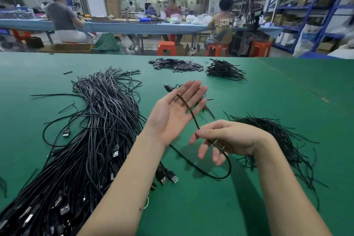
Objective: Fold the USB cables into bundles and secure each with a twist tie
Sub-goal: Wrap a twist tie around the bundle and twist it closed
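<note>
My left hand [176, 109] is held palm up over the green table [268, 101], fingers straight. One black USB cable [227, 161] lies across its palm and fingers. My right hand [226, 140] pinches that cable between thumb and forefinger just below the left palm, its other fingers loosely spread. Below the right hand the cable hangs in a wide loop and runs back under my left wrist. A big heap of loose USB cables [92, 130] lies to the left. A pile of black twist ties [283, 140] lies to the right, partly hidden by my right wrist.
Two USB plugs [168, 177] lie beside my left forearm. At the far edge sit a heap of small black pieces [176, 64] and a pile of short black cable bundles [225, 70]. Behind the table people sit at a blue bench [134, 27], with orange stools and blue shelving [306, 5].
</note>
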The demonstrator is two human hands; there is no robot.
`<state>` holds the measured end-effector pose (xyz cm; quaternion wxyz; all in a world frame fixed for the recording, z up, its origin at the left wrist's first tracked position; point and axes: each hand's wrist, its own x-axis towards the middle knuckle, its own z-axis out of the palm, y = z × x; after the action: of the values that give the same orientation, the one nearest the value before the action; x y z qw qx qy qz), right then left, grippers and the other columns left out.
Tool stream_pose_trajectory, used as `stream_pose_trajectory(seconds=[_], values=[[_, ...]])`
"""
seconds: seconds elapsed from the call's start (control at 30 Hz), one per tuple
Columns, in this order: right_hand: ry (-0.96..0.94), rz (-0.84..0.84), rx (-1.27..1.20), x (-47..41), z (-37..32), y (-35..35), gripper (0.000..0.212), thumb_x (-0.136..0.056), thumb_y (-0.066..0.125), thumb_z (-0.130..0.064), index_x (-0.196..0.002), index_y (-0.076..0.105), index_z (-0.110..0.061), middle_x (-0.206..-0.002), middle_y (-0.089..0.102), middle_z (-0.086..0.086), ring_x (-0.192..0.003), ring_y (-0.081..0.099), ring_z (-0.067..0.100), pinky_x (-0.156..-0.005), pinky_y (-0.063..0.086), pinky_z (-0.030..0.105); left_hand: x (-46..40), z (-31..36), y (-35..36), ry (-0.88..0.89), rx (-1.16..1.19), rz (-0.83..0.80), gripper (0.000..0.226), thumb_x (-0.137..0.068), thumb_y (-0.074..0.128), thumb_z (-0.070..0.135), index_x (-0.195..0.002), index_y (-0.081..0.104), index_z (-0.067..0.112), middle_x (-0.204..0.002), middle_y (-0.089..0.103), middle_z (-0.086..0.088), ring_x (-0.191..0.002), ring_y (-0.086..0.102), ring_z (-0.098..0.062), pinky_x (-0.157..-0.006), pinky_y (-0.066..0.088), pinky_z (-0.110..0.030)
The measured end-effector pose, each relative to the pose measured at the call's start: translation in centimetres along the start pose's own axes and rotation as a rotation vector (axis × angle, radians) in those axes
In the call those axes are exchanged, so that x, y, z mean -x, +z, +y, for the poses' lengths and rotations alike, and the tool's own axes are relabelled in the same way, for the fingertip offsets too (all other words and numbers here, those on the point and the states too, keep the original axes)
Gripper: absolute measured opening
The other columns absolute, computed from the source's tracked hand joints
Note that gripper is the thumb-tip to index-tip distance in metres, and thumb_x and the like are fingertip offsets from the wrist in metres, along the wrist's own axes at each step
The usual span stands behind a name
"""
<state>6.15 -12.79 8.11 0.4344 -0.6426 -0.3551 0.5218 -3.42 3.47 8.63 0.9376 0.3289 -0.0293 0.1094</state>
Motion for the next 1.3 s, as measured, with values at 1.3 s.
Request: stream_pose_trajectory(seconds=[1.3], values=[[0.013,0.300,0.059,-2.5,1.4,0.6,0.017,-0.102,0.058,-0.030,-0.089,0.050,-0.022,-0.058,0.050,-0.006,-0.045,0.038,0.008,-0.040,0.024,0.016,1.1,2.5,-1.2,0.094,-0.413,0.062,0.044,-0.110,0.024,0.028,-0.124,0.055,-0.001,-0.123,0.068,-0.019,-0.112,0.067,-0.039,-0.084,0.059,-0.046]])
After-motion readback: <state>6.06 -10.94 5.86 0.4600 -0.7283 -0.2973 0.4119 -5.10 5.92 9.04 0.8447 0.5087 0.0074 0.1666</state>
